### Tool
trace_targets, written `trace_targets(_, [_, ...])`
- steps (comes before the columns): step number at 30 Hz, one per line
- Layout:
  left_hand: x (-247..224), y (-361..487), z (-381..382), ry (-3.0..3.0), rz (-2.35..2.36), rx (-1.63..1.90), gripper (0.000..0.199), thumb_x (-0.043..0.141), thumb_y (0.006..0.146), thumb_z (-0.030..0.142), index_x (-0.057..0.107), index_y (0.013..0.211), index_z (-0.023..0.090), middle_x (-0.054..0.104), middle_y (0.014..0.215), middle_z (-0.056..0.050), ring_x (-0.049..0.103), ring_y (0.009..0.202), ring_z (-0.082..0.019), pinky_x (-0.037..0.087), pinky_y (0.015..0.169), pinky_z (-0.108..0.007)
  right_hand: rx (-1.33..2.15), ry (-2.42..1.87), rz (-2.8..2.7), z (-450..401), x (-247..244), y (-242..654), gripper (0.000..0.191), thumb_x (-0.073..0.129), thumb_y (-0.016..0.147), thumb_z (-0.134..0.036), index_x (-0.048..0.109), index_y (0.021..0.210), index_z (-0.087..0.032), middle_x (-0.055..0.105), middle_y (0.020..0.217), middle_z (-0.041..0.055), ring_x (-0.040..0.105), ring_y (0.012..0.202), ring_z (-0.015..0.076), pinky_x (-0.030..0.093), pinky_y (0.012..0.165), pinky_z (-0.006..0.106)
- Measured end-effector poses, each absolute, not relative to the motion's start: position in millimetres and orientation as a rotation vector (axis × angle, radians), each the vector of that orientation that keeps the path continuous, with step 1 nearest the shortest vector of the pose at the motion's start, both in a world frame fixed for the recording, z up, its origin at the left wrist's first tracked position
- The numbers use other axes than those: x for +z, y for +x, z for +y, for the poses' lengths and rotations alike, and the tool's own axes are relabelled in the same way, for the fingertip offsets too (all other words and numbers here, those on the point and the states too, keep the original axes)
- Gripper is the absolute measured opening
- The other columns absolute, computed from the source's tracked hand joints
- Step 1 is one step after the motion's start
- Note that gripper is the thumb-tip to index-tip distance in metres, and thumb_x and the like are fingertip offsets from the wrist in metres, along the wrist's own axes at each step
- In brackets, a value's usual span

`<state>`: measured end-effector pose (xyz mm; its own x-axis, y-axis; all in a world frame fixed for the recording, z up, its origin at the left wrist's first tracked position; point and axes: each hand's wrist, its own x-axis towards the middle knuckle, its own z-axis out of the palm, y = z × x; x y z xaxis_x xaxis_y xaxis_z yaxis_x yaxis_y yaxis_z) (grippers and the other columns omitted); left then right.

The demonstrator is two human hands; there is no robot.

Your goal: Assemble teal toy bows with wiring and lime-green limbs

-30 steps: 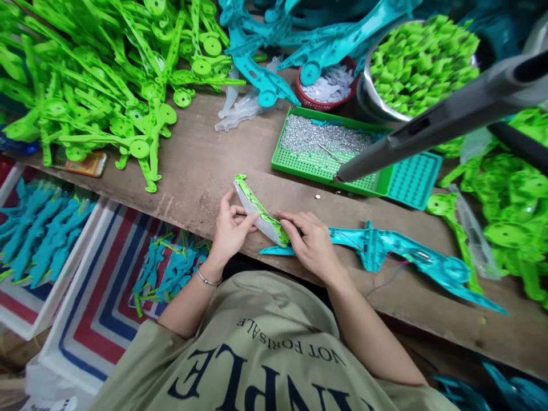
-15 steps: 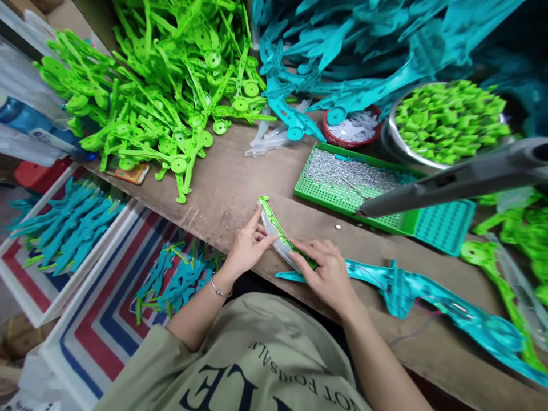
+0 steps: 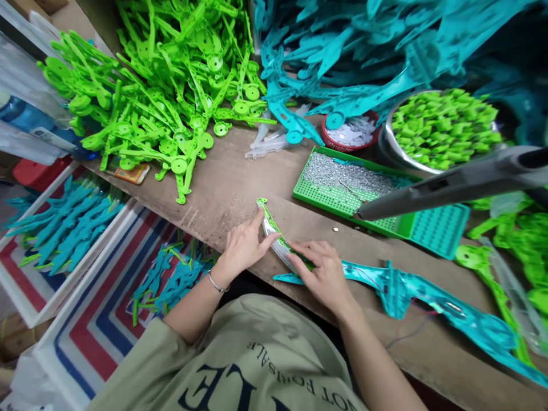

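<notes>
Between my two hands is a long, narrow bright-green plastic part [image 3: 269, 212] with a clear plastic strip [image 3: 282, 251] lying along its near side. My left hand [image 3: 245, 241] grips its upper stretch, the index finger near the hooked far end and the thumb on the clear strip. My right hand [image 3: 323, 273] is closed around the lower end, thumb on the near side and fingers over the top, which hides that end. Just beyond my right hand lies a long teal bow-shaped plastic piece [image 3: 394, 291] with thin wires; one tip of it shows under my right wrist side.
A heap of green parts [image 3: 180, 114] lies at the back left, teal parts [image 3: 342, 51] at the back right. A green tray [image 3: 334, 197] holds small metal screws. Red basket [image 3: 346, 145], metal bowl [image 3: 394, 128] and a grey powered-tool-like bar [image 3: 445, 182] stand right.
My left fingers have shifted slightly along the green part, the index finger now straighter against its side. The part has turned a little; my right hand keeps its grip.
</notes>
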<state>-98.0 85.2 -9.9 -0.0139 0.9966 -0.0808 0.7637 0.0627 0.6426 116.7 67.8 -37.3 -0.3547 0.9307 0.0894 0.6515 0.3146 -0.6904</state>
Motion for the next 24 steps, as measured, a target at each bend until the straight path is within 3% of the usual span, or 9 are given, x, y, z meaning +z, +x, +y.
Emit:
trace_targets(3, [0.0, -98.2, 90.4, 1.974, 1.956, 0.344, 0.063, 0.071, 0.092, 0.052, 0.061, 0.144, 0.018, 0.074, 0.112, -0.015, 0.074, 0.099, -0.030, 0.055, 0.082, -0.035, 0.804, -1.423, -2.109, 68.1, -34.5, 116.0, 0.031, 0.061, 0.101, -0.043, 0.080, 0.117, -0.026, 0.080, 0.102, 0.0066, 0.063, 0.091, 0.0260, 0.044, 0.081, 0.041])
trace_targets(6, [5.4, -108.4, 102.7, 2.091, 1.888, 0.232, 0.048, 0.064, 0.098, 0.049, 0.068, 0.135, 0.020, 0.076, 0.103, -0.011, 0.074, 0.095, -0.026, 0.055, 0.081, -0.033, 0.833, -1.431, -2.107, 68.6, -31.1, 115.1, 0.032, 0.059, 0.101, -0.042, 0.080, 0.116, -0.024, 0.080, 0.103, 0.0077, 0.063, 0.092, 0.0262, 0.045, 0.082, 0.042])
trace_targets(9, [2.5, -128.7, 129.4, 2.147, 1.811, 0.398, 0.031, 0.061, 0.101, 0.040, 0.076, 0.117, 0.019, 0.075, 0.091, -0.008, 0.072, 0.086, -0.022, 0.054, 0.081, -0.033, 0.854, -1.434, -2.108, 69.0, -28.0, 114.5, 0.032, 0.058, 0.102, -0.041, 0.080, 0.116, -0.023, 0.080, 0.104, 0.0081, 0.064, 0.092, 0.0265, 0.046, 0.083, 0.042])
trace_targets(13, [-9.0, -160.7, 201.4, 2.195, 1.899, 0.813, 0.024, 0.057, 0.097, 0.023, 0.074, 0.114, 0.017, 0.076, 0.098, -0.009, 0.069, 0.092, -0.022, 0.053, 0.090, -0.036, 0.863, -1.423, -2.099, 68.6, -25.5, 114.3, 0.035, 0.055, 0.104, -0.042, 0.077, 0.120, -0.021, 0.080, 0.111, 0.0094, 0.066, 0.097, 0.0275, 0.048, 0.085, 0.044])
trace_targets(17, [-15.8, -180.7, 300.2, 2.193, 1.857, 0.940, 0.032, 0.051, 0.095, 0.012, 0.071, 0.118, 0.021, 0.074, 0.117, -0.010, 0.065, 0.112, -0.025, 0.046, 0.106, -0.043, 0.850, -1.426, -2.057, 66.3, -24.0, 114.8, 0.040, 0.050, 0.105, -0.045, 0.072, 0.126, -0.019, 0.078, 0.115, 0.0116, 0.069, 0.101, 0.0285, 0.050, 0.088, 0.045])
trace_targets(21, [-16.7, -178.7, 369.0, 2.315, 1.750, 0.606, 0.060, 0.064, 0.082, 0.005, 0.061, 0.139, 0.025, 0.070, 0.128, -0.008, 0.059, 0.119, -0.029, 0.044, 0.111, -0.052, 0.749, -1.414, -1.933, 64.0, -19.3, 120.5, 0.037, 0.052, 0.105, -0.043, 0.071, 0.126, -0.019, 0.078, 0.117, 0.0122, 0.071, 0.104, 0.0268, 0.054, 0.090, 0.044])
trace_targets(24, [-14.4, -170.7, 383.8, 2.406, 1.785, 0.360, 0.063, 0.064, 0.080, -0.003, 0.062, 0.137, 0.023, 0.068, 0.126, -0.007, 0.056, 0.125, -0.029, 0.042, 0.114, -0.053, 0.625, -1.401, -1.827, 63.5, -12.0, 131.2, 0.031, 0.055, 0.104, -0.036, 0.071, 0.124, -0.020, 0.078, 0.117, 0.0110, 0.072, 0.106, 0.0246, 0.056, 0.092, 0.042])
